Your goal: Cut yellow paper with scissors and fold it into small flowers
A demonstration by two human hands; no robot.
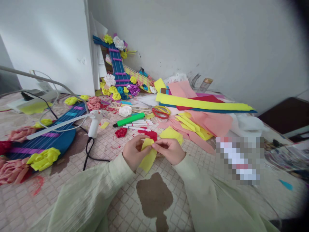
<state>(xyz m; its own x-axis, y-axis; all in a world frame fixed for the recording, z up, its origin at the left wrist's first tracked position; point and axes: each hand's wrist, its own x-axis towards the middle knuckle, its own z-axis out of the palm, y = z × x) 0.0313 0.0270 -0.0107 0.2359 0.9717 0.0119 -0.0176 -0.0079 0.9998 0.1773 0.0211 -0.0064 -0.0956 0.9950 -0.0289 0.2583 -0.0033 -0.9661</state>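
Both of my hands meet over the middle of the table around a small strip of yellow crepe paper [148,161]. My left hand [134,152] pinches its upper left part, fingers curled. At the strip's upper right edge, my right hand [172,150] pinches with thumb and forefinger. The strip's lower end hangs free below the fingers. Just beyond my hands lie another yellow paper piece [171,133], a red paper flower [121,132], several white sticks or pens [137,124] and a green marker [130,120].
To the left, a white glue gun [94,124] with a black cord stands beside a blue paper guitar [64,138] with paper flowers. Another decorated guitar [118,66] leans at the back. Red-handled scissors [161,111], long yellow paper [202,102] and pink sheets [210,122] lie right of centre.
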